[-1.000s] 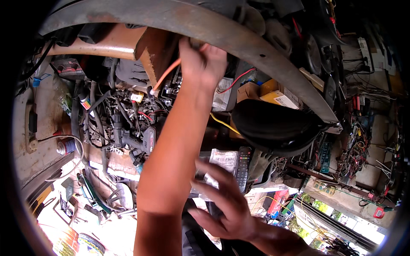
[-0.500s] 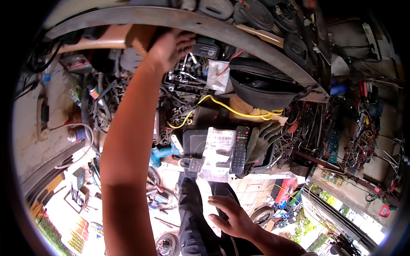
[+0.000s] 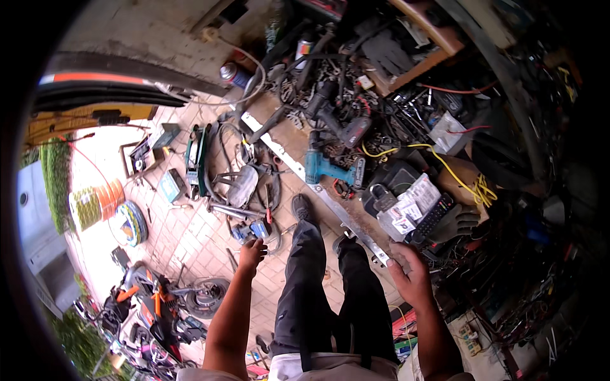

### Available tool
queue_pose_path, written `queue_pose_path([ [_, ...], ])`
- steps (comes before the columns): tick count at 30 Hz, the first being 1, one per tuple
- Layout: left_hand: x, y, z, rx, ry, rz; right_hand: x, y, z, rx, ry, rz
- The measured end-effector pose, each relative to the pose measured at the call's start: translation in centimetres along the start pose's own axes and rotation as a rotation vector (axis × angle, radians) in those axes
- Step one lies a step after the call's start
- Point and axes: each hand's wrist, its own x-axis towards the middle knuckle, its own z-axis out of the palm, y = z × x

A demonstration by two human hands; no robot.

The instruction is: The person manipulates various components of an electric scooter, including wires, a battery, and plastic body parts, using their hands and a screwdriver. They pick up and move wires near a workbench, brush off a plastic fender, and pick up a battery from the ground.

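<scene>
- While left hand (image 3: 253, 254) looks curled, its grip I can't tell.
- Right hand (image 3: 414, 279): likewise unclear.
- Remote (image 3: 433, 220), its one o'clock: likely light, stiff; pinch sides.

Unclear contact: right hand (image 3: 416, 279) and bench (image 3: 346, 218)

The premises are a repair workshop: a metal-edged workbench (image 3: 337, 208), its front edge running from 11 to 4 o'clock, is crowded with a teal cordless drill (image 3: 327, 169) just off centre toward 1 o'clock, a dark cordless drill (image 3: 342, 122) at 1, metal hand tools (image 3: 416, 101) at 2 and a yellow cable (image 3: 445, 166) near 3. A spray can (image 3: 235, 74) stands at 11 o'clock. Block paving (image 3: 200, 227) at 8 to 9 o'clock, a motorcycle (image 3: 159, 311) at 8 and a sunlit hedge (image 3: 53, 184) at 9 indicate an open, daylit side.
</scene>
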Motion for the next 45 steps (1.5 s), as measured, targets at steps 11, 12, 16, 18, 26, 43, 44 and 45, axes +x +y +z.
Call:
queue_pose_path([
  [11,14.7,-3.7,-3.1,0.198,-0.109,0.303,2.3,5.6,18.7,-0.018,-0.418,0.288],
  [12,14.6,-1.6,-2.3,0.146,-0.15,0.296,3.6,7.4,20.8,0.081,-0.376,0.344],
  [16,16.5,2.6,-3.3,0.176,-0.206,0.381,12.8,5.5,26.8,0.346,-0.249,0.428],
  [18,17.8,5.2,-3.4,0.252,-0.211,0.449,17.4,5.8,28.0,0.36,-0.159,0.393],
  [26,21.7,15.5,-0.9,0.624,-0.03,0.789,31.1,5.2,25.0,-0.241,0.164,0.064],
  [43,18.1,31.0,14.1,-0.086,-0.556,0.827,25.8,3.2,17.5,-0.51,0.08,-0.127],
  [44,17.4,29.9,14.0,-0.065,-0.54,0.805,23.0,1.9,17.7,-0.429,0.214,-0.179],
  [45,15.6,29.1,14.2,-0.109,-0.618,0.777,20.7,1.2,17.8,-0.249,0.259,-0.128],
])
